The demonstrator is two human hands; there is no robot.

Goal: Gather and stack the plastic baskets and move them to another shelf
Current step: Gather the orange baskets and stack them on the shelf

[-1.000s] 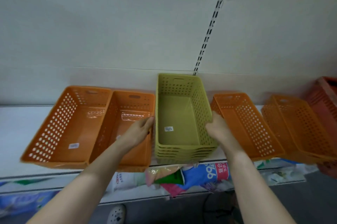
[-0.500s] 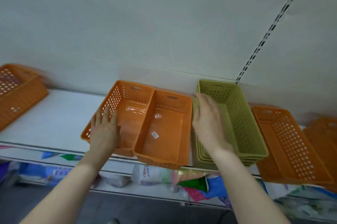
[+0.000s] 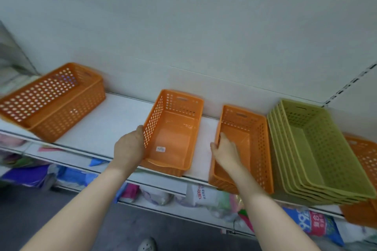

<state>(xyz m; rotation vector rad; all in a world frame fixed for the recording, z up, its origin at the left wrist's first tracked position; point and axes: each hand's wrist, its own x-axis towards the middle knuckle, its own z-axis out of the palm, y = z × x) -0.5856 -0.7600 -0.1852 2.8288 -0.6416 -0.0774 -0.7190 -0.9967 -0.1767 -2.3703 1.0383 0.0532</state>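
On the white shelf (image 3: 114, 126) stand several plastic baskets. My left hand (image 3: 129, 147) grips the left wall of an orange basket (image 3: 173, 132) with a small label inside, tilted up off the shelf at its near end. My right hand (image 3: 226, 149) holds the left rim of a second orange basket (image 3: 253, 140) just to its right. A stack of several green baskets (image 3: 318, 148) sits right of that. Larger orange baskets (image 3: 51, 101) lie at the far left. Another orange basket (image 3: 365, 157) shows at the right edge, partly under the green stack.
The shelf's back wall is plain white with a slotted upright (image 3: 350, 83) at the right. A lower shelf holds coloured packaged goods (image 3: 318, 224). The grey floor and a shoe (image 3: 148, 244) are below.
The view has swung left. My hands left the green stack; the left now grips one orange basket, the right the neighbouring one, and a gap has opened between these two baskets.
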